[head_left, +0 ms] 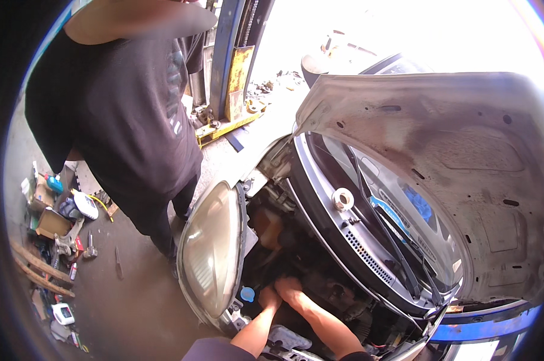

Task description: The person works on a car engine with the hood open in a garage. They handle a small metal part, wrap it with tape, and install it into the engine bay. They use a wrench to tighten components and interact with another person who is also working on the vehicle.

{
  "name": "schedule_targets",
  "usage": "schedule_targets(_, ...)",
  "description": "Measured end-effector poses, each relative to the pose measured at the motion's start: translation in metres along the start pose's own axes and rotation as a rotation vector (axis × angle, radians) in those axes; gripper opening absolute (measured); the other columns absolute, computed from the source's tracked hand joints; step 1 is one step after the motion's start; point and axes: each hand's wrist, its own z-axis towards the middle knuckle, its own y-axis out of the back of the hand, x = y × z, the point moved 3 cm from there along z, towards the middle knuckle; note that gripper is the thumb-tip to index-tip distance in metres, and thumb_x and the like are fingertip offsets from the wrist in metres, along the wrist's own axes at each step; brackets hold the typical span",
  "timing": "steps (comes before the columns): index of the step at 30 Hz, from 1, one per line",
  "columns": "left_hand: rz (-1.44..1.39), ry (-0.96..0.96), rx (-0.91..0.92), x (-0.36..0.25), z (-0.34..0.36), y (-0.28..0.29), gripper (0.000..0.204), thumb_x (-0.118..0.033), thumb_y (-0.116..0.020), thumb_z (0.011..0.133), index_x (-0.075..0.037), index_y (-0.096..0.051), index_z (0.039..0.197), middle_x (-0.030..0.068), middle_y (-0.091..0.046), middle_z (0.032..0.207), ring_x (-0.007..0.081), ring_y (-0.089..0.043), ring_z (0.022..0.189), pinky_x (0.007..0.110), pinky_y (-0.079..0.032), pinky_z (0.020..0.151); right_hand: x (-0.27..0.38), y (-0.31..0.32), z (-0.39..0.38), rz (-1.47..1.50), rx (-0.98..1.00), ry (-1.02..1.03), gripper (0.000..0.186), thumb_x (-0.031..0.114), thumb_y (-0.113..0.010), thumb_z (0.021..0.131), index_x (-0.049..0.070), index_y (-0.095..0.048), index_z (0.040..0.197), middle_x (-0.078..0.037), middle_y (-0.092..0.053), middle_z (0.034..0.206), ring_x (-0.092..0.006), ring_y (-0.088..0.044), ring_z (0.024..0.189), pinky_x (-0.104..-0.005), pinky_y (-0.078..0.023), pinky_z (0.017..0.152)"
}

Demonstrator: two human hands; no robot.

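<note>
Fingers hidden, grip impossible to tell, the left hand [270, 298] and right hand [290, 289] meet in a car's engine bay [311, 265]; blue cap [247, 294] just left, open room between headlight [210, 253] and windshield cowl [320, 225], cardboard box [53, 223] far left.

Dull brown floor [115, 313], clutter [52, 224] at left; blue post [226, 48], yellow base [230, 125]; glaring white light [416, 30] beyond.

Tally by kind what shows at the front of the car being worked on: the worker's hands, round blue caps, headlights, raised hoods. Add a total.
Left hand and right hand: 2
Round blue cap: 1
Headlight: 1
Raised hood: 1
Total: 5
</note>
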Motion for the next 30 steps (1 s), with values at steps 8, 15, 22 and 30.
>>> schedule_targets(8,0.144,0.046,0.065,-0.003,0.002,-0.004,0.045,-0.052,-0.058,0.089,-0.017,-0.072,0.113,0.0177,-0.070,0.113,0.0376,-0.065,0.110,0.048,-0.054,0.091,-0.010,-0.005,0.014,0.336,-0.111,0.034,0.047,0.022,-0.043,0.097,-0.001,-0.053,0.136,-0.029,-0.049,0.141,-0.0406,-0.049,0.130,-0.0471,-0.036,0.112)
schedule_targets(15,0.126,0.041,0.071,-0.002,0.002,-0.003,0.044,-0.053,-0.057,0.089,-0.020,-0.072,0.113,0.0159,-0.071,0.112,0.0373,-0.065,0.110,0.048,-0.054,0.090,-0.019,-0.035,0.017,0.013,0.080,0.172,0.040,0.022,-0.046,0.095,0.001,-0.064,0.123,-0.024,-0.064,0.123,-0.0414,-0.065,0.108,-0.0501,-0.052,0.094)
schedule_targets(22,0.133,0.032,0.086,-0.013,0.000,0.002,0.040,-0.043,-0.062,0.086,-0.013,-0.073,0.110,0.0192,-0.070,0.111,0.0384,-0.066,0.109,0.049,-0.054,0.090,-0.026,-0.043,0.017,0.045,0.078,0.026,0.043,0.025,-0.044,0.096,0.000,-0.061,0.127,-0.024,-0.065,0.120,-0.0423,-0.066,0.106,-0.0518,-0.052,0.093)
schedule_targets(30,0.065,0.025,0.111,-0.027,-0.013,0.016,0.043,-0.046,-0.058,0.088,-0.014,-0.073,0.111,0.0192,-0.069,0.116,0.0385,-0.065,0.111,0.049,-0.054,0.090,-0.027,-0.037,0.012,0.250,0.104,0.025,0.046,0.023,-0.041,0.097,0.000,-0.054,0.134,-0.026,-0.057,0.133,-0.0417,-0.060,0.116,-0.0501,-0.049,0.099)
